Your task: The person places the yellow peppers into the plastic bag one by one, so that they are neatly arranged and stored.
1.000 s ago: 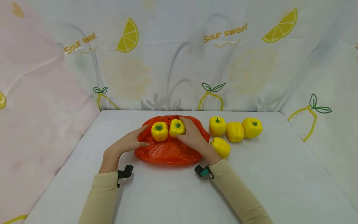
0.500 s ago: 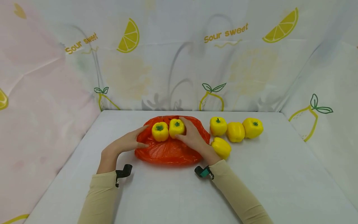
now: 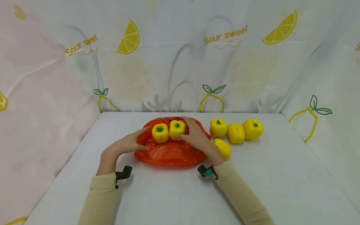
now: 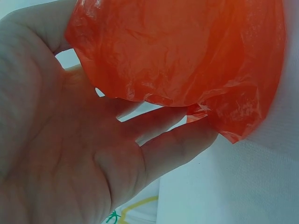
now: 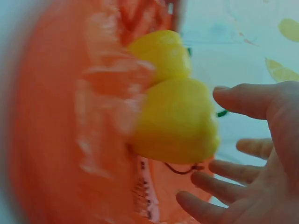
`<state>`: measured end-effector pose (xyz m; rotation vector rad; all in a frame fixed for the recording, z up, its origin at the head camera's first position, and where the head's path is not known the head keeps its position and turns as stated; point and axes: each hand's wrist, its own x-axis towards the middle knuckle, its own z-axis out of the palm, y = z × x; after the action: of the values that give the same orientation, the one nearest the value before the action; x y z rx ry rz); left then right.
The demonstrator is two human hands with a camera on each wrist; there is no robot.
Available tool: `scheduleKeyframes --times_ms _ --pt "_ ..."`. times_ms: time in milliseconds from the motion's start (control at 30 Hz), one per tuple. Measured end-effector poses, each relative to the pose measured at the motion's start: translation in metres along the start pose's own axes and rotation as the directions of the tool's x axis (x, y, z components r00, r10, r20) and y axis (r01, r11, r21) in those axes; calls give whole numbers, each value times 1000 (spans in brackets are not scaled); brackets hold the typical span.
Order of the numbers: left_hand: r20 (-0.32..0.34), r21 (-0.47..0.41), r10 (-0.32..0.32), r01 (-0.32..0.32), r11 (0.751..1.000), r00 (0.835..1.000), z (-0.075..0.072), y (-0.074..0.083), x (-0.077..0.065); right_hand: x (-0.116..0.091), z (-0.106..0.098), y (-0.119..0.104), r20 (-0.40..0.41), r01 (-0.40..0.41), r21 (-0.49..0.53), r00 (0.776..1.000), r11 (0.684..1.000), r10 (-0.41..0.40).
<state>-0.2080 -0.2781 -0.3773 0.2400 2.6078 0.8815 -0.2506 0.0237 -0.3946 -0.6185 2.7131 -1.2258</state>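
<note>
Two yellow bell peppers with green stems sit side by side on a red plastic bag in the head view. My left hand is at the bag's left side with thumb and fingers spread; the left wrist view shows the bag film overlapping its fingertips. Beside the right-hand bell pepper, my right hand has its fingers apart, with a gap between them and the pepper in the right wrist view. Both peppers lean together there, partly covered by the bag's film.
To the right of the bag, several more yellow bell peppers lie on the white table. One nearer bell pepper is partly behind my right wrist. A printed cloth hangs behind the table.
My right hand has eased off the right-hand bell pepper, its thumb drawing back to the right. That pepper now stands slightly closer to the other one. My left hand has barely moved.
</note>
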Motion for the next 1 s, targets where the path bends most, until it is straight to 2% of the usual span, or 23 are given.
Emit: scheduleKeyframes --times_ms 200,400,567,867,1000 --pt "1 4 3 -3 1000 1000 1 -2 0 -6 -27 -3 7 14 25 1000 1000 -14" --pt "-3 9 17 -17 1000 1000 1 -2 0 -18 -63 -2 -51 47 110 998 993 -42" --pt "-6 20 27 -27 999 1000 1 -2 -1 -28 -92 10 -111 38 95 993 995 -28" --pt "-1 15 18 -18 1000 1000 2 -4 1 -45 -138 40 -233 -37 8 972 999 37" --pt "-1 17 19 -19 1000 1000 3 -5 2 -56 -157 51 -281 -87 21 955 996 89"
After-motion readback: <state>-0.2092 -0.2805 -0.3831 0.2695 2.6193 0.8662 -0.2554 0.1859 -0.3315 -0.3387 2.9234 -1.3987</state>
